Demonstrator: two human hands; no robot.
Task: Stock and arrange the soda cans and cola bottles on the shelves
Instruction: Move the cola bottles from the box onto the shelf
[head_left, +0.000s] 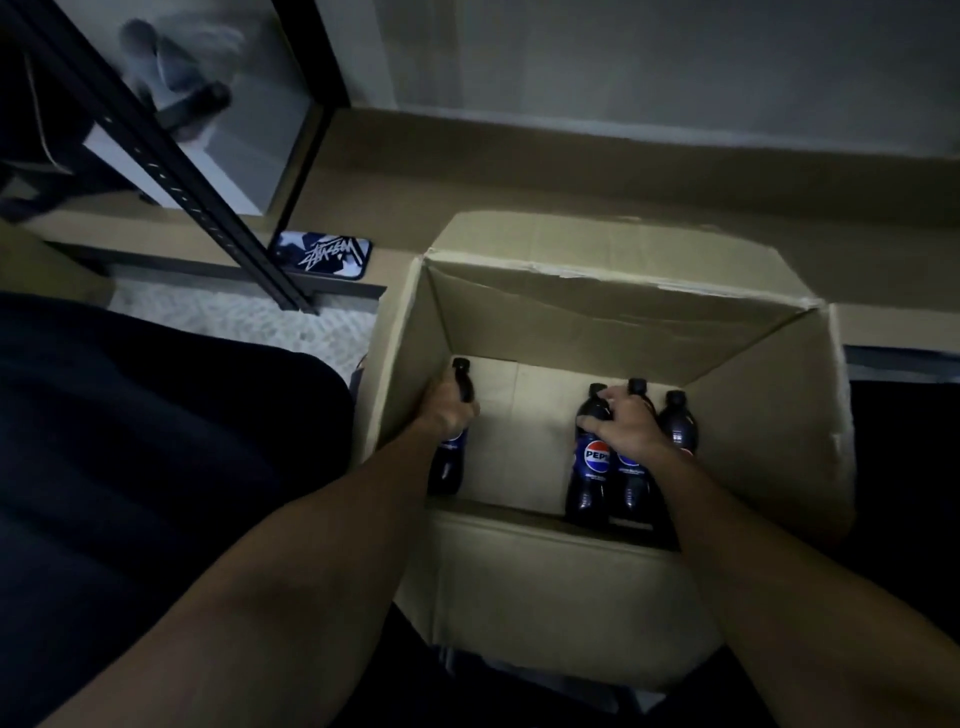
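An open cardboard box (613, 322) stands on the floor in front of me. Inside, at its left wall, my left hand (447, 410) grips the neck of one dark cola bottle (448, 465). At the right side three cola bottles stand together. My right hand (626, 423) lies over the tops of the left one (589, 467) and the middle one (631, 470), with fingers curled round their necks. The third bottle (678, 423) stands free beside my hand, next to the right wall.
A black metal shelf upright (197, 202) slants across the upper left. A dark phone case with white lettering (324, 255) lies on the floor behind the box's left corner. My dark-clothed leg (130, 467) fills the left side. The scene is dim.
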